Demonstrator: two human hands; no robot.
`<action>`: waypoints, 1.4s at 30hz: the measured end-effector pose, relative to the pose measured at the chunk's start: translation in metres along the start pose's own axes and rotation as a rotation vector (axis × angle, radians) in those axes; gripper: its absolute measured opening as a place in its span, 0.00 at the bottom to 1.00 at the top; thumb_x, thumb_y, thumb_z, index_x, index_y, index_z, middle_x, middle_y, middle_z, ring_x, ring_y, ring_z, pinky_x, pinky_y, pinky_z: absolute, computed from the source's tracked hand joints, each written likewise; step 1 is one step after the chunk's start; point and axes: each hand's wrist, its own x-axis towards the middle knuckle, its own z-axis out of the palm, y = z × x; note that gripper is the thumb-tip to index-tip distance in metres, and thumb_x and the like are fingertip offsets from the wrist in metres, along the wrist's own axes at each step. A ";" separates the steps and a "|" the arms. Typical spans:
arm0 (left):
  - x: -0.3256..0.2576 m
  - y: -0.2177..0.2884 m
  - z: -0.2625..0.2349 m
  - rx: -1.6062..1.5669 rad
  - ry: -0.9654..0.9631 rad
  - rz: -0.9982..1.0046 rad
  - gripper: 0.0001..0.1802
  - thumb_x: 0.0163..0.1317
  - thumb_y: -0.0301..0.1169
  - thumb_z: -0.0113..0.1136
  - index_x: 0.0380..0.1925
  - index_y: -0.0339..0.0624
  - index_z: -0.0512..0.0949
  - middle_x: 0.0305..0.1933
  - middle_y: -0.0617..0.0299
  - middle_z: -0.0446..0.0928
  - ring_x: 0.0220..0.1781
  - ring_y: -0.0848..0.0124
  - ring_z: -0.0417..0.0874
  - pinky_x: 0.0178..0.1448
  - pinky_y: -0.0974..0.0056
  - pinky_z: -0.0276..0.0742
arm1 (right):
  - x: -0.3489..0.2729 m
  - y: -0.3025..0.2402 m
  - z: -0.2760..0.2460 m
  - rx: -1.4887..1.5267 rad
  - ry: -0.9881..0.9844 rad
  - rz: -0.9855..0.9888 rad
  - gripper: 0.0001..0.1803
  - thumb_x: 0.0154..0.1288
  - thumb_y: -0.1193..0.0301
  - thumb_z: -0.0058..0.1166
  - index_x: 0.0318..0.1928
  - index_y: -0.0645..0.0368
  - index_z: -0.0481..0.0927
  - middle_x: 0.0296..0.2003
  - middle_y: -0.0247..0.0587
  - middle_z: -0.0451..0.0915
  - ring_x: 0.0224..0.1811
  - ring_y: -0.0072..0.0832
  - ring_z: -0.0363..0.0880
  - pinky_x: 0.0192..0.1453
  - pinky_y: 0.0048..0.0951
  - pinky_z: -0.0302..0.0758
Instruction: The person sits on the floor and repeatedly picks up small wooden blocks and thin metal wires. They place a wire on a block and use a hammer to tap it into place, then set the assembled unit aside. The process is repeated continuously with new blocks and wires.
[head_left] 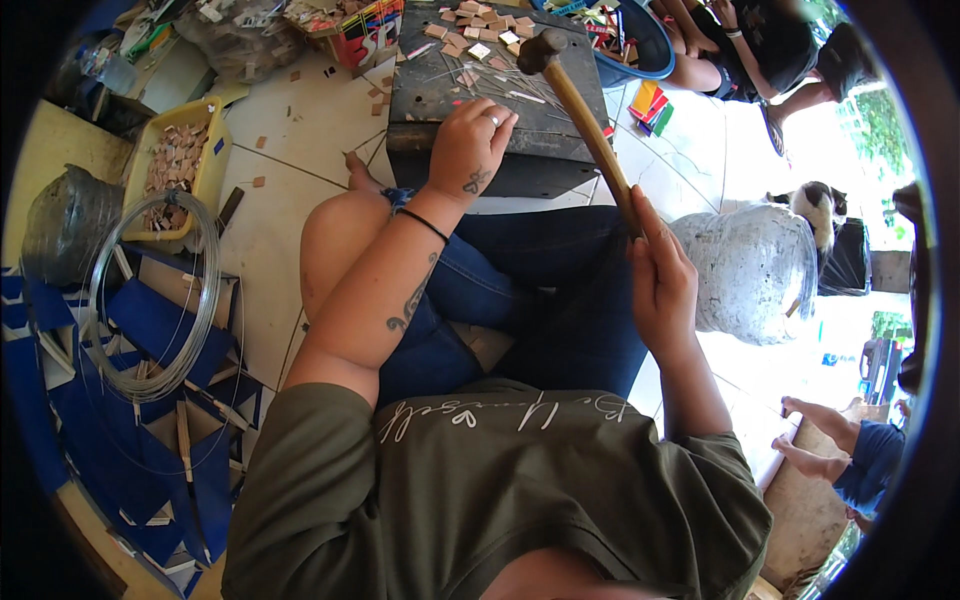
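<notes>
My right hand (662,275) is wrapped round the wooden handle of a hammer (585,115). The hammer is raised and tilted, its dark metal head over the right part of a dark, scuffed work block (425,150). At the block's near edge my left hand (472,145), with a ring on one finger, is closed; whatever its fingers hold is hidden. Beyond it, small brown wooden squares (455,40) lie in a loose pile on the block. Several thin metal wires (515,92) are scattered between the pile and my left hand.
On the left stand a yellow crate (215,165) of wooden pieces, a wire coil (205,300) and blue boards (130,420). A blue basin (660,60) stands behind the block. A plastic-wrapped bundle (750,270), a cat (818,205) and other people (770,45) are on the right.
</notes>
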 end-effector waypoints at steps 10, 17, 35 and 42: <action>-0.002 0.000 0.001 0.004 0.013 -0.004 0.03 0.59 0.25 0.61 0.29 0.36 0.79 0.30 0.54 0.78 0.34 0.53 0.79 0.43 0.57 0.75 | 0.000 0.002 -0.001 0.000 -0.078 0.034 0.26 0.68 0.80 0.46 0.65 0.51 0.71 0.40 0.50 0.80 0.36 0.41 0.81 0.43 0.33 0.76; -0.002 -0.001 0.003 0.009 0.022 0.005 0.04 0.60 0.25 0.61 0.29 0.36 0.78 0.30 0.53 0.78 0.34 0.53 0.79 0.44 0.56 0.75 | 0.001 0.006 0.003 0.041 -0.007 0.002 0.25 0.68 0.80 0.46 0.65 0.51 0.71 0.38 0.49 0.79 0.33 0.39 0.79 0.41 0.31 0.75; -0.004 -0.002 0.003 0.016 -0.003 -0.008 0.04 0.59 0.26 0.61 0.27 0.36 0.78 0.30 0.55 0.77 0.36 0.55 0.78 0.43 0.56 0.75 | 0.007 0.023 0.007 0.078 -0.088 0.072 0.24 0.70 0.79 0.45 0.65 0.52 0.71 0.42 0.51 0.81 0.33 0.34 0.79 0.43 0.30 0.76; -0.001 0.001 -0.002 -0.028 -0.019 -0.035 0.05 0.57 0.27 0.65 0.29 0.37 0.80 0.30 0.55 0.79 0.33 0.57 0.80 0.45 0.58 0.75 | 0.050 0.074 0.040 -0.101 0.140 0.132 0.22 0.71 0.70 0.48 0.65 0.49 0.69 0.41 0.49 0.82 0.38 0.42 0.83 0.43 0.39 0.77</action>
